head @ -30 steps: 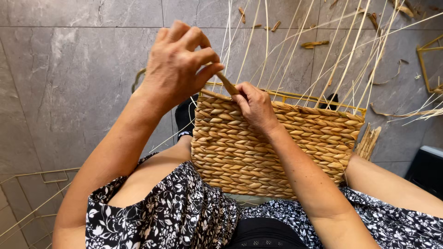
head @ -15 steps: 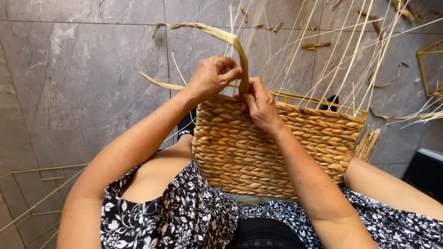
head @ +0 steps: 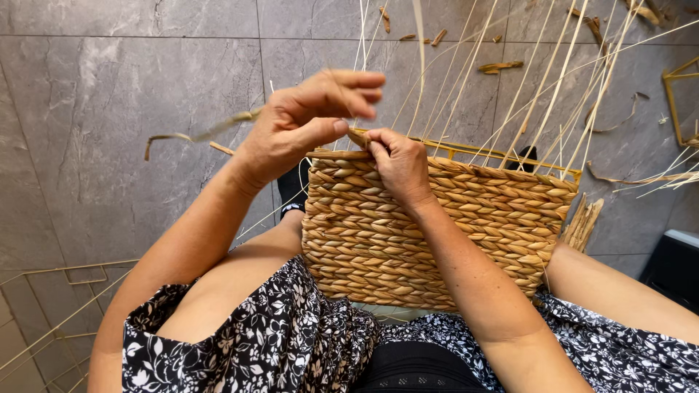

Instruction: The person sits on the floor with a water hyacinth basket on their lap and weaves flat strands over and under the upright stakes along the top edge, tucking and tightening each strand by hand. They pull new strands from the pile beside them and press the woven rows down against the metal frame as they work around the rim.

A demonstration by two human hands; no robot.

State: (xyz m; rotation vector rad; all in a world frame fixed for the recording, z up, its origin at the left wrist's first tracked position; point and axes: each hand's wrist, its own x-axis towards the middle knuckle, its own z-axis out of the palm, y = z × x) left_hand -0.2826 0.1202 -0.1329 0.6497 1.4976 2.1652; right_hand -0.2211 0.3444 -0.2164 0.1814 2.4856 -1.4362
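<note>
— Talk me through it: where's the basket?

— The woven basket is standing on my lap, braced between my knees, its plaited wall facing me and the yellow wire frame poking out along the top edge. Thin pale stakes fan upward from the rim.

— And your hands?

— My right hand sits on the top row at the basket's left corner, fingers pinched shut on the flat weaving strand. My left hand is lifted just above that corner, thumb pressing the same strand, the other fingers loosely spread over it. The strand's loose end trails out to the left, blurred.

— Any packages or labels about?

— I can't make out any. I see grey stone tiles with scraps of reed scattered on them, a bare wire frame at lower left, another at the right edge, and a dark box-like corner at lower right.
</note>
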